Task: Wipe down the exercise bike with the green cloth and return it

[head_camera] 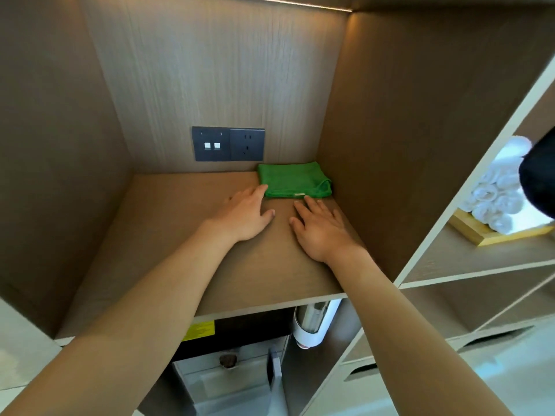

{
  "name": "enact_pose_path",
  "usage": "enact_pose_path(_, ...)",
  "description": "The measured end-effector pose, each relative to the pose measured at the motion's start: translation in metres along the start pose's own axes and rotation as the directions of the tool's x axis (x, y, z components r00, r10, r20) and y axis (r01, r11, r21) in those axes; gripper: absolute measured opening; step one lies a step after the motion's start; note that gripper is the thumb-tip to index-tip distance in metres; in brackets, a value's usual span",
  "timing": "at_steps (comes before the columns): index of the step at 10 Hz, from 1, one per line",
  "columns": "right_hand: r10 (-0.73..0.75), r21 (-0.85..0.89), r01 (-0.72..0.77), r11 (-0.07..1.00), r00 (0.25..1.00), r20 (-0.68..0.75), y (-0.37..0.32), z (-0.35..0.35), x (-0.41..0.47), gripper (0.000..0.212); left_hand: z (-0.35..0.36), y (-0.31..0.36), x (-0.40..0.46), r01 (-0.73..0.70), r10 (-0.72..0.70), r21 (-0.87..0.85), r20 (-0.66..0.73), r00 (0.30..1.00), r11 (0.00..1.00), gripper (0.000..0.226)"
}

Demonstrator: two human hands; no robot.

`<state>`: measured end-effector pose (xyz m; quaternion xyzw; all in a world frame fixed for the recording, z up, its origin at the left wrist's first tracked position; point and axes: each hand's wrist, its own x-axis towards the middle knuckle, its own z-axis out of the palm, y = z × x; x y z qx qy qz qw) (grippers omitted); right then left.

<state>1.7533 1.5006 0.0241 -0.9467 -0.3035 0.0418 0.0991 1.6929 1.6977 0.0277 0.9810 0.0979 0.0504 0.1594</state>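
Note:
A folded green cloth (pixel 292 179) lies flat in the back right corner of a wooden shelf (pixel 180 235), against the back and right walls. My left hand (pixel 247 213) lies flat on the shelf just in front of the cloth, its fingertips at the cloth's front left corner. My right hand (pixel 319 228) is also flat on the shelf, fingers straight, fingertips right at the cloth's front edge. Neither hand holds anything. The exercise bike is not in view.
A dark socket and switch panel (pixel 228 144) sits on the back wall left of the cloth. Rolled white towels (pixel 492 202) in a wooden tray fill a shelf to the right. Below the shelf hang a white cup dispenser (pixel 312 322) and a grey appliance (pixel 228 376).

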Motion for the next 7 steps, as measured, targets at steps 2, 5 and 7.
enact_pose_path(2,-0.028,0.017,0.029,0.999,0.999,-0.024,-0.002,0.001,-0.044,0.062,-0.002,0.014,-0.045,0.061,-0.064,0.146,0.013,0.998,0.987,0.065)
enact_pose_path(5,-0.124,-0.001,0.125,0.992,0.984,-0.129,0.008,0.014,-0.127,0.057,0.014,0.036,-0.162,0.145,-0.136,0.097,-0.093,0.986,0.985,0.056)
enact_pose_path(7,-0.186,0.012,0.194,0.981,0.955,-0.232,0.028,0.026,-0.219,0.059,0.026,0.094,-0.247,0.146,-0.120,0.106,-0.219,0.968,0.984,0.055)
